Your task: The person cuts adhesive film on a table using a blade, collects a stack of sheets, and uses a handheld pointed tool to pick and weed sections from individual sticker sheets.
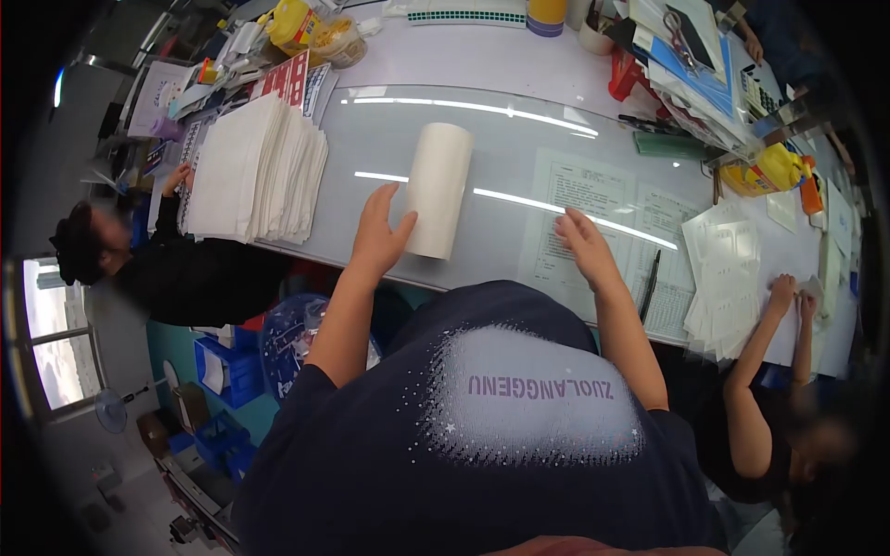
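Note:
A white roll (440,190), its film or paper wound into a thick cylinder, lies on the glass-topped table (505,139) in front of me. My left hand (378,232) is at the roll's left side, fingers and thumb spread; whether the thumb touches it I cannot tell. To the right of the roll, my right hand (588,246) hovers over printed sheets (593,185) that seem to lie under the glass. Its fingers are loosely bent and nothing shows in them. A black pen (652,287) lies right of that hand.
A tall stack of white sheets (250,171) stands at left, beside a person in black (195,283). Label sheets (723,283) lie at right, near another person's hands (793,292). Yellow jugs (765,171) and piled folders (686,69) line the far right. Blue crates (227,371) sit below left.

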Tool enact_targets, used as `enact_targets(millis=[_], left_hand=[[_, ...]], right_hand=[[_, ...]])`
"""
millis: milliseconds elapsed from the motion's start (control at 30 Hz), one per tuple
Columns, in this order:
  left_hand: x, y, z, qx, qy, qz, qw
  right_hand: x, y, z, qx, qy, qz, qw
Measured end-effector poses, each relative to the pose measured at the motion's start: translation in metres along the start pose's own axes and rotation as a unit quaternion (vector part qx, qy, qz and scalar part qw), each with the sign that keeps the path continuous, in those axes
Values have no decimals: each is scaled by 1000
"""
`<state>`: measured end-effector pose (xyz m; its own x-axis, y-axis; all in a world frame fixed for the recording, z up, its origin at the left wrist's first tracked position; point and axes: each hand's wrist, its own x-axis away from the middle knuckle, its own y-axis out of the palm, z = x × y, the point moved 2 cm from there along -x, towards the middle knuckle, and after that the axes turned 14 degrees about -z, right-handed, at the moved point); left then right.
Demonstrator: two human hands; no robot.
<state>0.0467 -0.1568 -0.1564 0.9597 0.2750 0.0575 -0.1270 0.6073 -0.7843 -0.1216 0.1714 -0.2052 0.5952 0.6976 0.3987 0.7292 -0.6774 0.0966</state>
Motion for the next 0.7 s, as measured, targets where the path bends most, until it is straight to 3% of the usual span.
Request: enact_targets(millis=[33,100,200,267,433,533,567,667,700], left_hand=[[12,0,5,3,8,-12,1000],[36,8,7,21,-6,-59,998],[53,26,4,157,-99,-193,963],[60,41,3,258,-120,-234,930],[71,52,-9,403,-106,-199,887],[68,50,4,310,4,-250,917],[64,57,6,291,-46,-260,920],[31,80,-9,16,82,-223,971],[21,83,-8,-7,107,-204,973]], right_hand=[[-7,16,-1,-24,67,-58,996],[-29,39,23,-77,101,-138,982],[-40,82,0,-78,135,-209,965],[-41,95,-16,-61,138,-214,965],[-54,96,-13,-60,165,-194,965],[-58,99,-14,-95,183,-212,955],[-61,100,-7,-124,185,-217,950],[-67,107,-6,-138,170,-243,945],[-67,109,-11,-116,161,-251,947]])
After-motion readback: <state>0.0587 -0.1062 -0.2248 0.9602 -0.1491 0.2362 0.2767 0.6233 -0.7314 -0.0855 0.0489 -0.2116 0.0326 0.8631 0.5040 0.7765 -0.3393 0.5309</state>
